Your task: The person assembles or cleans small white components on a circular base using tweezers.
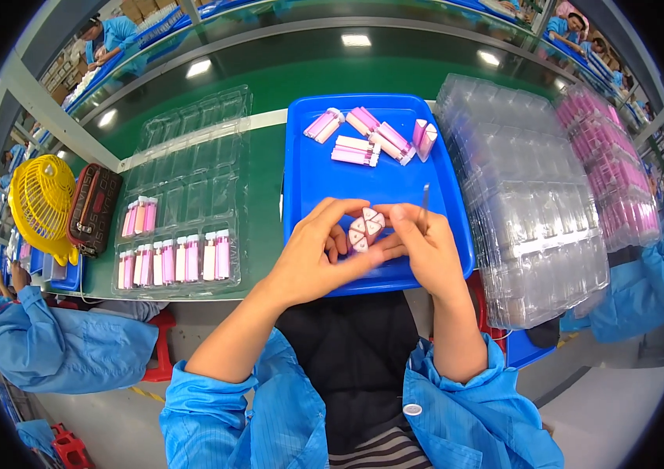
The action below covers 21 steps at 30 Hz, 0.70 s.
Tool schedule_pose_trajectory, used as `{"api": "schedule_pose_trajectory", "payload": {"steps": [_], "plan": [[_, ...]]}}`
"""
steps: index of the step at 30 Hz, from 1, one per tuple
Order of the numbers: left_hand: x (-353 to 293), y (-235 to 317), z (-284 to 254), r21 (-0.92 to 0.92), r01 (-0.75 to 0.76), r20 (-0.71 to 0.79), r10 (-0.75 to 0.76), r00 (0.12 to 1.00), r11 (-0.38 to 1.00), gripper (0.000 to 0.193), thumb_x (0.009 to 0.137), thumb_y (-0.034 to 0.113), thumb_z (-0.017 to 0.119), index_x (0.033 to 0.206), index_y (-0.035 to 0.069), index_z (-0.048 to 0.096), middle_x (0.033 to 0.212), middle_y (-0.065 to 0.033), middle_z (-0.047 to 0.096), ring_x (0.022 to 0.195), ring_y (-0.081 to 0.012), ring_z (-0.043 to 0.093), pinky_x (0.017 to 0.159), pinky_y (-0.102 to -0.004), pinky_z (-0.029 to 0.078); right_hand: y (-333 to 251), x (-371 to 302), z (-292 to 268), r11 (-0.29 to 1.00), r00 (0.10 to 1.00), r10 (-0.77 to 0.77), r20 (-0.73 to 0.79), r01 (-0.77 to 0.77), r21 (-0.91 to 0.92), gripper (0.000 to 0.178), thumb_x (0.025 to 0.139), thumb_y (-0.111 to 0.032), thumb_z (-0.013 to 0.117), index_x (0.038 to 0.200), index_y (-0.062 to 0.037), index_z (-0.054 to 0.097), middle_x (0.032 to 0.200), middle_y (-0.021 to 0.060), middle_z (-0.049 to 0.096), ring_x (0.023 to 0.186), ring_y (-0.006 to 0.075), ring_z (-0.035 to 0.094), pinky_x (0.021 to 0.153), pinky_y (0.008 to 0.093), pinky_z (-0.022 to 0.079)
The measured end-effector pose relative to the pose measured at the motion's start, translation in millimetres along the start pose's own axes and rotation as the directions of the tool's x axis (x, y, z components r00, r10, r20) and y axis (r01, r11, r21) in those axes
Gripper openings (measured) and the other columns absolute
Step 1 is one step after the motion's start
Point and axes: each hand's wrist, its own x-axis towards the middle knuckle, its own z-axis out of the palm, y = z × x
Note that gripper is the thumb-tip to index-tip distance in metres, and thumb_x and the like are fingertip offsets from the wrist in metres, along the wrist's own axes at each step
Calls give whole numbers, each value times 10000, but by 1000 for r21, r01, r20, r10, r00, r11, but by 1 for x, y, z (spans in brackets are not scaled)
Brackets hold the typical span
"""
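- In the middle of the frame, my left hand (310, 254) and my right hand (430, 248) are together around one bunch (366, 228) of pieces; the fingers of both are clamped on it.
- The bunch is above the lower part of the tray (324, 191), which is of smooth blue plastic, with rounded corners and a raised rim.
- A thin greyish stick (425, 195) rises by my right fingers; what it is, I cannot tell.
- The bunch turns its ends to me: whitish triangles with rounded corners, pressed side by side, with dark reddish lines between them.
- Loose pieces (356, 151) lie in the upper part of the tray, long and smooth, in pink and cream colour.
- At left, the clear sheet (191, 172) is thin, shiny plastic with moulded pockets; similar pieces stand in its lower rows.
- At right is a tall stack (531, 211) of such transparent plastic.
- At far left are a yellow fan (39, 195) with a round grille and a dark pouch (94, 209) with reddish edges.
- Lettering shows on the pouch; marks on the bunch are too small for reading.
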Motion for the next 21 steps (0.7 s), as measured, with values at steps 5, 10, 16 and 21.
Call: {"api": "schedule_pose_trajectory", "payload": {"steps": [5, 10, 16, 21], "plan": [[-5, -8, 5, 221, -91, -54, 106, 993, 971, 499, 707, 108, 817, 1151, 51, 598, 973, -70, 600, 661, -129, 549, 576, -249, 469, 5, -6, -2, 996, 995, -19, 101, 28, -82, 218, 951, -49, 506, 1095, 59, 630, 898, 125, 698, 726, 184, 699, 614, 264, 547], [-13, -8, 8, 113, -93, -213, 115, 970, 989, 397, 731, 91, 809, 1056, 30, 590, 959, -69, 607, 674, -103, 575, 552, -239, 459, 1, -10, 3, 962, 991, -87, 103, 110, -252, 184, 880, -2, 608, 1059, 31, 582, 869, 106, 680, 628, 125, 644, 563, 271, 513], [-51, 8, 18, -621, -76, -264, -116, 958, 780, 443, 837, 81, 757, 1165, 0, 471, 1017, -89, 595, 854, -116, 628, 590, -210, 511, -2, -41, 26, 961, 966, -236, 106, 216, 173, 341, 863, -22, 685, 1110, -14, 450, 974, 90, 625, 734, 79, 621, 562, 205, 481], [-71, 10, 31, -543, -199, -413, -53, 909, 816, 644, 777, 9, 761, 1323, -14, 419, 1159, -148, 580, 1018, -192, 615, 807, -282, 541, 8, -56, 32, 957, 963, -239, 121, 213, 197, 388, 871, -38, 686, 1155, 1, 425, 1020, 107, 602, 783, 83, 615, 579, 201, 485]]}}
